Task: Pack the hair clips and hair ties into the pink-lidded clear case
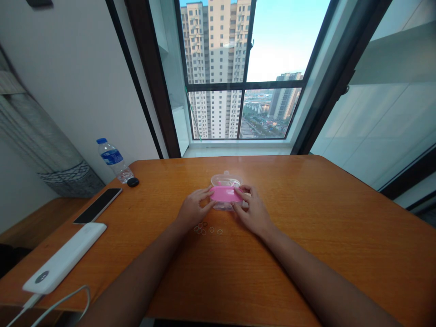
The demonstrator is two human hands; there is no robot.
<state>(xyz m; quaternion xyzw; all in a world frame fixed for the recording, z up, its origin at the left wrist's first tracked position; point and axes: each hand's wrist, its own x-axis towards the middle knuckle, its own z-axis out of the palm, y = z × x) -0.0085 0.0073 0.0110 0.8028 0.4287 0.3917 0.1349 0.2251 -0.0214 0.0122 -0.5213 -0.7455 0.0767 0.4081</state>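
Observation:
A flat pink piece [226,194] is held level between my two hands, over a clear plastic container [223,206] whose round transparent lid [226,180] shows behind it. My left hand [195,206] grips the left end of the pink piece between thumb and fingers. At the right end, my right hand [252,209] pinches the same piece. Several small rings [203,228] lie on the wooden table [293,245], just in front of the container and near my left wrist.
On the left side of the table are a white power bank [64,259] with a white cable [68,297], a phone [98,205], a small black round object [133,182] and a water bottle [115,160]. A window [245,86] stands beyond the far edge.

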